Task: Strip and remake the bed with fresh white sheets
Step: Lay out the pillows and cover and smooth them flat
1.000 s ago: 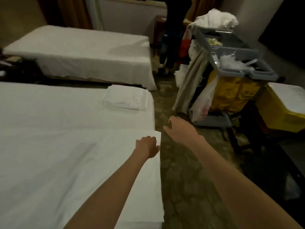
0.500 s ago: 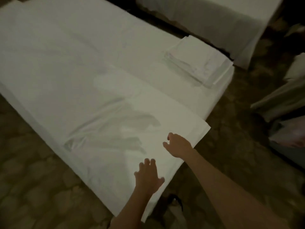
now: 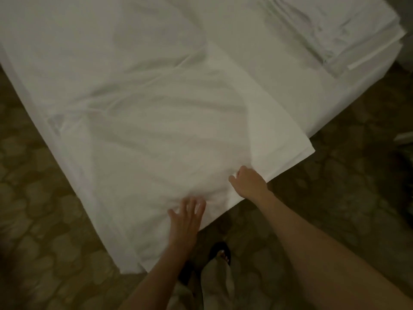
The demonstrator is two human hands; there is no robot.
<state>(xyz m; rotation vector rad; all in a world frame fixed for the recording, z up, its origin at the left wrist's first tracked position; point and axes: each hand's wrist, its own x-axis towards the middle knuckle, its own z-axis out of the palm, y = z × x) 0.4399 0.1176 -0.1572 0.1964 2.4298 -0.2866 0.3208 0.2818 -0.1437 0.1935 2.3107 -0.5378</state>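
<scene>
**Risk: sheet dragged askew**

White sheet [image 3: 169, 121] is spread over the bed [image 3: 348, 97], its edge overhanging. Left hand [image 3: 185, 222] is pressed flat, fingers splayed; the edge is pinched by right hand [image 3: 250, 184]. Uneven pulling could bunch wrinkles or disturb the folded linen stack [image 3: 330, 34].

Dim, warm, low light, patterned carpet floor [image 3: 44, 220] in muted olive and tan rounded shapes, carpet running along 2 sides of the view, dark shadow at the far right edge
</scene>
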